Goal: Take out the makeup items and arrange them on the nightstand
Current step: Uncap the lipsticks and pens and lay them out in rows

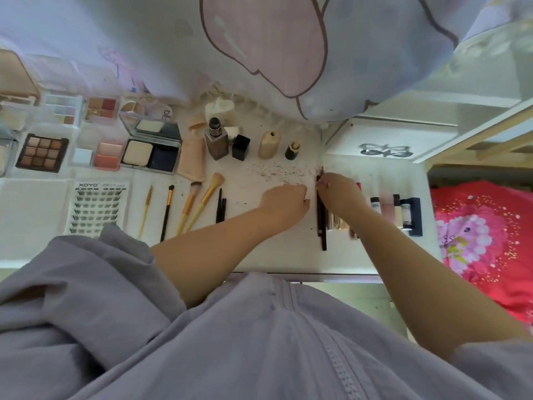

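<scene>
The white nightstand (268, 255) is covered with laid-out makeup. Palettes (41, 153) and an open compact (151, 150) lie at the left, bottles (216, 141) stand at the back, and brushes (190, 207) lie in a row in front. My left hand (284, 199) rests on the top with its fingers curled. My right hand (339, 192) pinches the upper end of a dark pencil (320, 217), which lies with other pencils. Lipsticks and tubes (398, 212) line up to the right, partly hidden by my right arm.
A false-lash card (96, 207) lies at the front left. Dark specks (279, 171) are scattered behind my hands. A pale printed bedcover (259, 47) hangs over the back edge. A white box (383, 140) stands at the right, with a red floral cloth (484, 241) beyond it.
</scene>
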### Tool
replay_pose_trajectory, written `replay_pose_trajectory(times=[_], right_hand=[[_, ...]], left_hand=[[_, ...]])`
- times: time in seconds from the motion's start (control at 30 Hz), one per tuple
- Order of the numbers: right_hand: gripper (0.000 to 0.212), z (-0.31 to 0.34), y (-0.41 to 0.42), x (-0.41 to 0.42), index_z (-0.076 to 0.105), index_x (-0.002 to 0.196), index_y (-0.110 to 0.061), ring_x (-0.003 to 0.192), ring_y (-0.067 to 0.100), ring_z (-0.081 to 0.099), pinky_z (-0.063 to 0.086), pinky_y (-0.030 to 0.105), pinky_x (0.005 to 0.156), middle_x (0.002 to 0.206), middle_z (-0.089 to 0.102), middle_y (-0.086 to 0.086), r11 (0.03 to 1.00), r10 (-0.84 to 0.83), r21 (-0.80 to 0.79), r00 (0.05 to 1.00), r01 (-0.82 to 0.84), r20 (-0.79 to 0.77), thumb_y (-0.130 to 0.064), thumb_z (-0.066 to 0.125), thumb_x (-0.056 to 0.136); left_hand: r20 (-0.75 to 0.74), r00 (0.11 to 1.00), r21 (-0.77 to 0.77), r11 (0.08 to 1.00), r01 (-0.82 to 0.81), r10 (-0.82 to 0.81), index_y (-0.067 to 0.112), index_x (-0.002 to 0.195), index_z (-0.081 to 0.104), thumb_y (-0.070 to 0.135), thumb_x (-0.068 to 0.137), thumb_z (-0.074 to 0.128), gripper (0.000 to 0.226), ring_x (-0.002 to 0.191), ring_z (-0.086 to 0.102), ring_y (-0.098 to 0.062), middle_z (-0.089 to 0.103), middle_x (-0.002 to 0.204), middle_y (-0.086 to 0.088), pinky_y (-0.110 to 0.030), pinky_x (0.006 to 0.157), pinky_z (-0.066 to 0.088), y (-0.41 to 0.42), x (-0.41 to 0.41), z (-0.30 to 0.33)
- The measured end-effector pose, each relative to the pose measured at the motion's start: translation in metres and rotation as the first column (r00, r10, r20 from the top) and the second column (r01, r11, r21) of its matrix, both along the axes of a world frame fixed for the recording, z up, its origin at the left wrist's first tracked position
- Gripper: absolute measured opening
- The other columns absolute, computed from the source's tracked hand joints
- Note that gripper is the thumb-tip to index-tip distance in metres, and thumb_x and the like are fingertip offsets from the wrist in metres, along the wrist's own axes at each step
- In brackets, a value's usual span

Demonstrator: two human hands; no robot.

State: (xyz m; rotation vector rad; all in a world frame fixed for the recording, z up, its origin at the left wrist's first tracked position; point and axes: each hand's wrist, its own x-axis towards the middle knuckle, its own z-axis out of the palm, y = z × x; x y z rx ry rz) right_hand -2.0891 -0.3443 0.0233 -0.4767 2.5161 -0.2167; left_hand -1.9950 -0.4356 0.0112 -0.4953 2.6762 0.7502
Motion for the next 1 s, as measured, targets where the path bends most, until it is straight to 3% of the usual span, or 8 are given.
replay_pose_trajectory(times=[0.1,0.27,0.47,0.57,0.67,0.8,0.9,1.0], right_hand=[[0.028,-0.006,0.005,-0.016,0.063,0.108,-0.006,0.1,0.031,0.06,0.05,0.038,0.084,0.107,0.064,0.013,0.998,0.041,-0.043,0.999,-0.041,0.0,-0.009,0.04,0.093],[0.022,-0.017,0.006,-0.029,0.054,0.082,-0.009,0.078,0.024,0.055,0.036,0.027,0.058,0.074,0.053,0.002,0.983,0.184,0.013,0.983,-0.184,0.028,-0.017,0.038,0.094],[0.031,-0.015,-0.004,-0.028,0.056,0.083,-0.008,0.076,0.021,0.054,0.039,0.029,0.065,0.079,0.056,0.005,0.972,0.235,-0.031,0.97,-0.234,0.055,-0.034,0.044,0.096],[0.034,-0.005,-0.011,-0.02,0.054,0.076,-0.011,0.055,0.012,0.049,0.036,0.023,0.05,0.065,0.058,0.0,0.988,0.054,-0.153,0.944,-0.004,0.324,-0.038,0.048,0.095],[0.023,0.009,-0.015,-0.009,0.06,0.084,-0.007,0.041,0.005,0.039,0.028,0.015,0.037,0.062,0.056,0.002,0.966,-0.023,-0.182,0.766,0.182,0.643,-0.025,0.052,0.096],[0.021,0.023,-0.024,0.019,0.059,0.091,-0.002,0.045,0.005,0.044,0.033,0.013,0.038,0.066,0.058,0.004,0.939,0.07,-0.274,0.668,0.206,0.741,-0.019,0.048,0.098],[0.025,0.032,-0.029,0.036,0.059,0.098,0.0,0.05,0.006,0.045,0.034,0.014,0.04,0.069,0.06,0.004,0.933,0.166,-0.334,0.658,0.138,0.735,-0.021,0.045,0.1],[0.029,0.039,-0.031,0.046,0.06,0.103,0.001,0.052,0.006,0.049,0.037,0.016,0.046,0.07,0.065,0.001,0.939,0.276,-0.343,0.655,-0.027,0.703,-0.024,0.045,0.1]], left_hand=[[0.009,0.999,0.066,0.997,-0.043,0.043,0.01,0.116,0.049,0.024,0.099,0.035,0.027,0.088,0.058,-0.027,0.06,0.105,-0.01,-0.032,0.064,0.038,0.026,-0.02,-0.006],[0.114,0.978,-0.01,0.985,-0.173,0.173,0.011,0.111,0.052,0.023,0.098,0.039,0.022,0.087,0.059,-0.023,0.062,0.104,-0.006,-0.03,0.064,0.037,0.043,-0.035,-0.018],[0.133,0.961,-0.037,0.97,-0.239,0.242,0.01,0.102,0.055,0.022,0.096,0.043,0.019,0.078,0.054,-0.02,0.06,0.095,-0.004,-0.028,0.062,0.038,0.035,-0.024,-0.018],[0.069,0.979,-0.026,0.981,-0.192,0.194,0.008,0.103,0.049,0.022,0.094,0.044,0.018,0.073,0.049,-0.021,0.053,0.087,-0.005,-0.03,0.059,0.035,0.02,0.0,-0.01],[0.007,0.997,-0.062,0.995,-0.08,0.081,0.009,0.101,0.046,0.023,0.093,0.043,0.017,0.076,0.049,-0.023,0.051,0.091,-0.006,-0.031,0.06,0.035,0.001,0.03,0.001],[-0.076,0.995,0.02,0.998,-0.064,0.065,0.008,0.107,0.044,0.024,0.098,0.038,0.02,0.085,0.055,-0.028,0.055,0.097,-0.008,-0.032,0.063,0.035,-0.019,0.058,0.013],[-0.049,0.997,0.009,0.999,-0.052,0.052,0.008,0.112,0.047,0.03,0.102,0.03,0.029,0.089,0.057,-0.029,0.06,0.102,-0.009,-0.033,0.064,0.035,-0.03,0.072,0.02],[-0.058,0.997,-0.069,0.997,0.04,-0.044,0.008,0.107,0.047,0.034,0.102,0.027,0.033,0.08,0.057,-0.028,0.058,0.084,-0.005,-0.034,0.059,0.033,-0.037,0.094,0.021]])
